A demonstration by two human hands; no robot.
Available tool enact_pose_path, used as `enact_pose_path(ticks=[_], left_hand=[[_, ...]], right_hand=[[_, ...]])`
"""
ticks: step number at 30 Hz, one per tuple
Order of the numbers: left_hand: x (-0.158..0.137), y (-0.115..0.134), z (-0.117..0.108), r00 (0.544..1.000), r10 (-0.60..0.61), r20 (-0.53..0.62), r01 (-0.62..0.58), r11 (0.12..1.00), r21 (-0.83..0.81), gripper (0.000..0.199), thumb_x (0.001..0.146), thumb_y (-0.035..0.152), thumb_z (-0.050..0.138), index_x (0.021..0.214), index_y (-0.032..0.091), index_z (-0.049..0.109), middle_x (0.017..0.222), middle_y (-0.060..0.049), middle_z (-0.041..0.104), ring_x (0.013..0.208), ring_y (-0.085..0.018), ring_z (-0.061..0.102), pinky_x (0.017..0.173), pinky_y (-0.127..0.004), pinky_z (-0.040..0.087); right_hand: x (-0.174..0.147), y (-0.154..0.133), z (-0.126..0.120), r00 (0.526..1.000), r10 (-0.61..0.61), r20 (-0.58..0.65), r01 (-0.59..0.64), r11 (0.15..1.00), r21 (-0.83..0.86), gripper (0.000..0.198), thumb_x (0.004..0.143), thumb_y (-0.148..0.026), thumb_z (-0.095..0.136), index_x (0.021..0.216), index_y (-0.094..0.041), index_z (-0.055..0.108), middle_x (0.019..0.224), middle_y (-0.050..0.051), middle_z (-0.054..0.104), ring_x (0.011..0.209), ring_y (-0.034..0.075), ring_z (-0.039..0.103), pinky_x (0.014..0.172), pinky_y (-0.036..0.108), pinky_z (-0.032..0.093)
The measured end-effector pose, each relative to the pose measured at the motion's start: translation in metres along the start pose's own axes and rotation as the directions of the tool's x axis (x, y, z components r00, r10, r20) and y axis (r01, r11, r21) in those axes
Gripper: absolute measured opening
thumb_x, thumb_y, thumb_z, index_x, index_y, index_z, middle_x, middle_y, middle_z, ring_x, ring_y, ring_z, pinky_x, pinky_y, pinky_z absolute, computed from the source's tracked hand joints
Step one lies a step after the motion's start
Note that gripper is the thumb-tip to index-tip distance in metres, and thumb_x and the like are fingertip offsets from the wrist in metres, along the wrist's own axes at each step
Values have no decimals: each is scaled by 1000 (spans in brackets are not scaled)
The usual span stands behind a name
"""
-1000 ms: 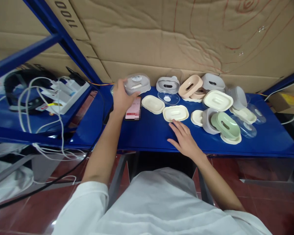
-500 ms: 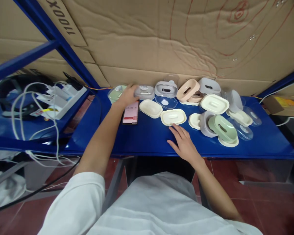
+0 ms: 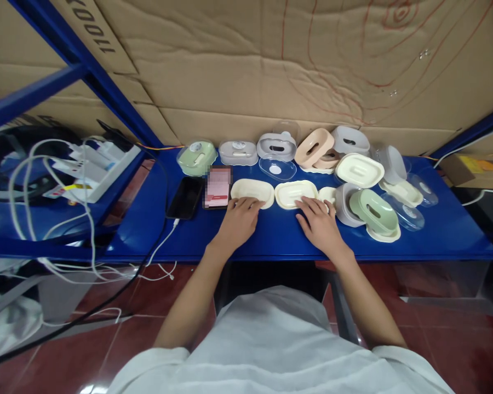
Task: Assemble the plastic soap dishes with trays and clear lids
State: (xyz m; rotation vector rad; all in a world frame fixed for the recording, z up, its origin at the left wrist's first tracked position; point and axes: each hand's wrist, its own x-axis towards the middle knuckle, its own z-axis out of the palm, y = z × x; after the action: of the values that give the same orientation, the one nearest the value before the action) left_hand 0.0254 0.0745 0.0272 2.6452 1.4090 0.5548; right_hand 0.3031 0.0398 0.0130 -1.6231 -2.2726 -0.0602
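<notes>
Fingers lightly bent and apart, my left hand (image 3: 239, 223) lies palm down over the front right rim of a shallow cream oval tray (image 3: 250, 189). My right hand (image 3: 319, 223) rests with spread fingers at the near right edge of a second cream oval tray (image 3: 293, 191), which has a raised middle. Both trays lie flat, side by side. A small cream piece (image 3: 327, 194) is partly behind my right fingertips. Just right of it stand a grey oval box body (image 3: 348, 207) and a tilted green slotted one (image 3: 373, 212).
At the back stand a green box (image 3: 198, 160), a grey box (image 3: 239, 154) and peach slotted pieces (image 3: 317, 148). A clear lid (image 3: 267, 168) lies before them. Two phones, one dark (image 3: 185, 198), one lit (image 3: 218, 186), lie left. Cables and a power strip (image 3: 110, 175) are farther left.
My left hand has come back from the rear left boxes to the left cream tray. My right hand has shifted slightly right. The dark phone, previously hidden by my arm, now shows.
</notes>
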Motion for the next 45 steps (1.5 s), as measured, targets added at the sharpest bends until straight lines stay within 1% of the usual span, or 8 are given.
enact_pose_path(ticks=[5,10,15,20,23,28,33,45], left_hand=[[-37,33,6,994,72,-78,-78,994,-72,48,101,0,50,139,25,68,130,-8,77,122,-28,70,108,-52,49],[-62,48,7,980,57,-189,-88,983,-160,41,103,5,56,137,24,67,150,-11,66,136,-29,63,112,-51,50],[-69,29,7,970,-21,-241,-26,981,-191,32,100,8,62,128,21,69,145,-13,66,146,-34,55,122,-59,48],[-72,24,7,977,1,-212,-63,956,-286,25,104,14,65,126,25,69,127,-8,72,128,-27,64,111,-47,60],[-73,28,10,975,-35,-221,-35,951,-306,40,105,20,68,143,28,62,145,-12,63,125,-27,67,106,-46,63],[-70,27,12,963,-11,-271,-66,960,-273,63,103,20,70,161,31,47,169,-16,43,154,-34,49,120,-54,53],[-70,25,12,970,22,-241,-86,963,-255,46,105,16,64,148,29,60,163,-11,55,157,-32,48,125,-56,49],[-71,24,13,960,-6,-280,-74,959,-273,21,101,17,71,121,24,69,136,-9,72,146,-29,57,123,-52,52]], right_hand=[[31,22,-14,999,-48,3,48,995,-87,46,111,-26,40,150,-17,63,161,15,59,147,34,54,122,57,40],[113,51,-22,993,14,-117,-39,977,-207,60,102,-6,36,157,-14,55,172,17,45,160,33,39,129,64,27],[161,70,-28,997,16,-73,-34,968,-251,46,101,-5,38,127,-11,75,144,21,69,150,37,49,128,71,19],[119,50,-42,990,-90,-104,71,982,-173,32,106,-25,53,123,-16,78,118,15,77,118,34,66,122,66,33],[66,15,-42,965,-185,-184,197,979,48,35,109,-38,59,136,-22,74,124,13,77,118,32,68,109,52,50],[0,-38,-21,922,-349,-166,381,891,247,30,110,-31,60,136,-28,75,132,8,78,127,24,70,110,43,54],[-12,-49,-13,926,-377,19,355,886,299,42,113,-29,52,152,-33,64,155,4,66,146,23,60,124,48,46],[-12,-53,0,862,-508,-11,490,825,282,45,111,-14,48,151,-23,66,153,7,67,147,23,61,127,46,48]])
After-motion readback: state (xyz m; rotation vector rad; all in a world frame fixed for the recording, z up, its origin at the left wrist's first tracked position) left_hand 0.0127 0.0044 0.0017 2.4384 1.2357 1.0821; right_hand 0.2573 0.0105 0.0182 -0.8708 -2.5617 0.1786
